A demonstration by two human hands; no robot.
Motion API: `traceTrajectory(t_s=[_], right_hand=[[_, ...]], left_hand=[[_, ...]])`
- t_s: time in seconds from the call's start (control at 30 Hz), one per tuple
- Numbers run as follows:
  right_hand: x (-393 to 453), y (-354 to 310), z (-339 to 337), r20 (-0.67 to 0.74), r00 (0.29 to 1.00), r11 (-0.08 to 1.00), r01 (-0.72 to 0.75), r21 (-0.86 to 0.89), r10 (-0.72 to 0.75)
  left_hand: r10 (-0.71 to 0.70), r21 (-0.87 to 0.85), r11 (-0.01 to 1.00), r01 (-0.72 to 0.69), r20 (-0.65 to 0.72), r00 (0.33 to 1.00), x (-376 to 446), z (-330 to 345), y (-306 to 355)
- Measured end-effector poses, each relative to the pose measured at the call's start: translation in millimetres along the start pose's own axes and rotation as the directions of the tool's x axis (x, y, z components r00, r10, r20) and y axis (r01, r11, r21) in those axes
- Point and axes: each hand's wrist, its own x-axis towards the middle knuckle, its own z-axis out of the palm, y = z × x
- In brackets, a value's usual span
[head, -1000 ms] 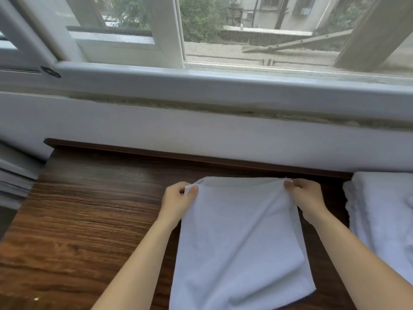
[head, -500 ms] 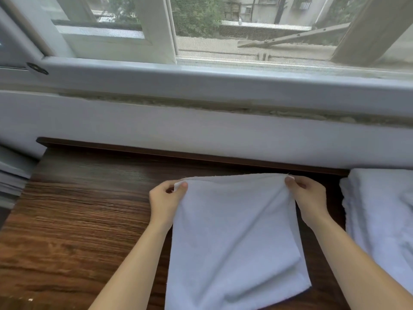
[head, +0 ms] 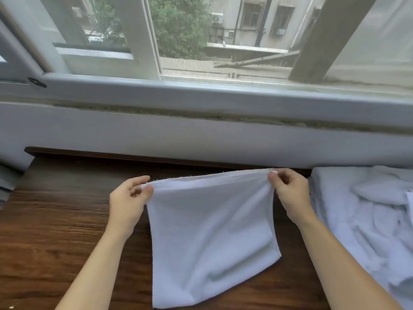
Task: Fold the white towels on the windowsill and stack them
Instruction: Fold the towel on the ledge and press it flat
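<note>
left hand (head: 127,201) pinching the white towel (head: 212,231) top-left corner | right hand (head: 288,193) pinching top-right | towel hangs below my fingers onto the wooden sill (head: 55,220) | crumpled towel pile (head: 368,215) just right of right-hand fingers

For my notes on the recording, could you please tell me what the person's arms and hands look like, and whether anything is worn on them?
Both forearms are bare up to the frame's lower edge, with no sleeve showing. The left hand and right hand wear no gloves, rings, watch or bracelet that I can see. The fingernails look short and unpainted.
</note>
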Motion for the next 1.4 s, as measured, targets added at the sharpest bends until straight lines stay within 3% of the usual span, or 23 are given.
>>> traceTrajectory(t_s=[0.1, 0.27, 0.4, 0.67, 0.8, 0.93, 1.27, 1.4], right_hand=[[-12, -16, -10, -0.018, 1.0, 0.998, 0.007, 0.059, -0.006], [-41, -61, -32, 0.008, 0.99, 0.981, 0.135, 0.138, -0.137], [-55, -101, -53, 0.053, 0.986, 0.984, 0.153, 0.089, -0.158], [-66, -163, -71, -0.028, 0.938, 0.936, 0.347, 0.059, -0.346], [-64, -179, -73, -0.049, 0.943, 0.936, 0.334, 0.112, -0.33], [-58, -187, -79, 0.024, 0.955, 0.938, 0.286, 0.195, -0.297], [-35, -197, -89, 0.164, 0.964, 0.962, 0.174, 0.21, -0.21], [-35, -196, -96, 0.175, 0.95, 0.943, 0.207, 0.26, -0.257]], left_hand=[[0.028, 0.02, 0.999, -0.028, 0.006, 1.0, -13, -14, 17], [0.097, -0.01, 0.995, -0.097, 0.029, 0.995, -47, -36, 59], [0.169, 0.002, 0.986, -0.169, 0.003, 0.986, -69, -55, 96], [0.327, -0.027, 0.944, -0.33, -0.078, 0.942, -86, -73, 156], [0.352, -0.055, 0.932, -0.359, -0.109, 0.93, -84, -74, 178], [0.331, -0.116, 0.932, -0.343, -0.115, 0.937, -78, -74, 191], [0.275, -0.027, 0.962, -0.273, 0.08, 0.958, -49, -74, 198], [0.324, -0.007, 0.946, -0.325, 0.1, 0.941, -49, -74, 195]])
